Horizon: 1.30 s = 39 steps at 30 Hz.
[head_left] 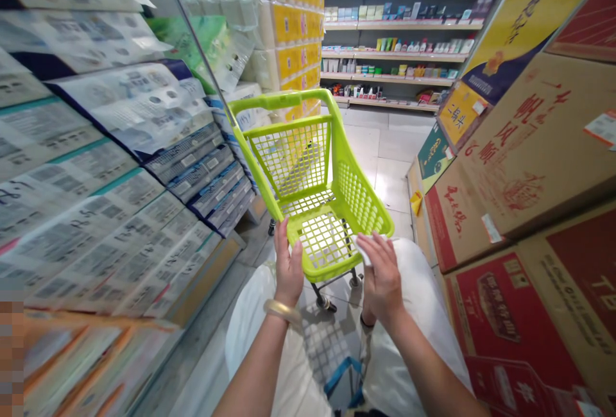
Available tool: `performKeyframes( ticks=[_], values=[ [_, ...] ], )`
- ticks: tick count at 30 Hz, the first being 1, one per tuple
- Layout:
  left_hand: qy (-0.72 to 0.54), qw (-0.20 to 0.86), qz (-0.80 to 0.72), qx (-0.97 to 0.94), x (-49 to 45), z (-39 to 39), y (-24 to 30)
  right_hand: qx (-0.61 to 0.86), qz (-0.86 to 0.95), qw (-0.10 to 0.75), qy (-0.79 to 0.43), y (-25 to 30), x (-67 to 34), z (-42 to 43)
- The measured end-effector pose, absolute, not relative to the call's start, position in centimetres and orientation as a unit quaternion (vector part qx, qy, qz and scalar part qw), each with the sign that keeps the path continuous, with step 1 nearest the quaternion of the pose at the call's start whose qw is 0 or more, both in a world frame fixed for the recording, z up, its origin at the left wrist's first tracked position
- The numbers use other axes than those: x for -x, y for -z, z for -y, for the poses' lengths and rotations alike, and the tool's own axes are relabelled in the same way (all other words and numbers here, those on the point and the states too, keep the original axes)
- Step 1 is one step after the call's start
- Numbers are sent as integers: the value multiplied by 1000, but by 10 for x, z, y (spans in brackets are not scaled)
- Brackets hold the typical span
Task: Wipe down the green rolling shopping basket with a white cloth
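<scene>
A small lime-green plastic shopping cart point(312, 192) with a mesh basket on a wire frame with castors stands just in front of me. My left hand point(289, 263) grips the near rim of the basket, with a gold-coloured bangle point(283, 312) on that wrist. My right hand point(382, 272) is at the basket's right corner, pinching a white tissue point(364, 249) against the rim. The basket holds nothing.
Wrapped packs of paper tissue point(139, 115) are stacked in a tall wall close on the left. Printed cardboard boxes point(529, 147) rise on the right. Stocked shelves point(394, 38) stand beyond the tiled floor point(385, 167), and white trousers point(414, 314) show below my arms.
</scene>
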<state>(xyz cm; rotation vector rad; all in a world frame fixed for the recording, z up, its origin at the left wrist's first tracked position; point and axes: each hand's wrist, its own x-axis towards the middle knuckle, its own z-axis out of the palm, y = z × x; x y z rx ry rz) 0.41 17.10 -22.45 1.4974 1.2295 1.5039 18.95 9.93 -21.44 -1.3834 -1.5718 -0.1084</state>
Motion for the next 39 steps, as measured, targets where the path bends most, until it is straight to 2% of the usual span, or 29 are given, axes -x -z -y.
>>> performKeyframes(
  ticks=[4, 7, 9, 16, 24, 32, 39],
  values=[
    [-579, 348, -468, -569, -6, -171, 224, 597, 629, 495, 49, 211, -181, -99],
    [-577, 349, -468, -571, -6, -170, 222, 512, 741, 434, -6, 204, -153, -88],
    [-571, 348, -468, -577, -4, -170, 220, 485, 765, 423, -18, 202, -149, -85],
    [-557, 342, -479, -586, -4, -168, 218, 614, 603, 507, 45, 208, -201, -107],
    [-563, 347, -468, -586, -1, -167, 218, 492, 749, 443, -18, 200, -152, -89],
    [-559, 342, -474, -588, 1, -165, 219, 617, 588, 522, 37, 206, -205, -111],
    [-565, 350, -468, -582, 3, -166, 222, 491, 756, 433, -23, 201, -153, -84]
  ],
)
